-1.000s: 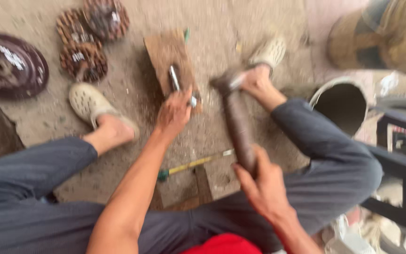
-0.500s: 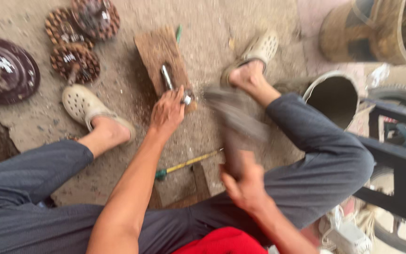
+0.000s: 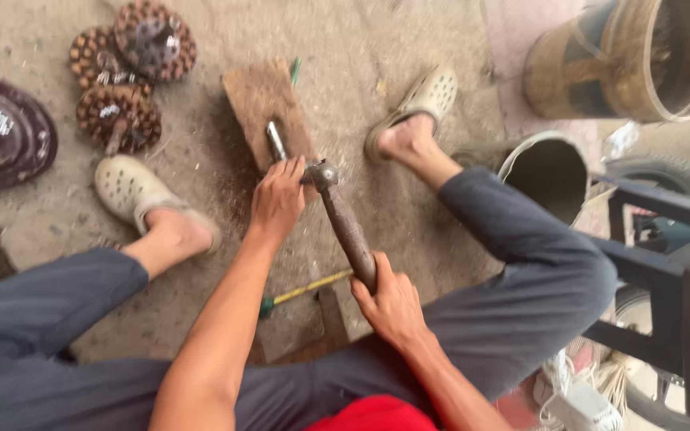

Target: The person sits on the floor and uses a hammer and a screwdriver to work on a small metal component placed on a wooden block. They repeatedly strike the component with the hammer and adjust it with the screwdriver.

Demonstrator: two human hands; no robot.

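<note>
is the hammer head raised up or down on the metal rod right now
Down. The hammer head sits low at the near end of the metal rod on the wooden block; actual contact cannot be told. The right hand grips its handle.

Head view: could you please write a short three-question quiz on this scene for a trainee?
1. True or false: the right hand grips the hammer by its handle.
2. What does the left hand steady on the wooden block? A) metal rod B) glass bottle C) paint brush
3. Fill in: the hammer head is beside the ___ hand's fingertips.

Key: 1 true; 2 A, the metal rod; 3 left.
</note>
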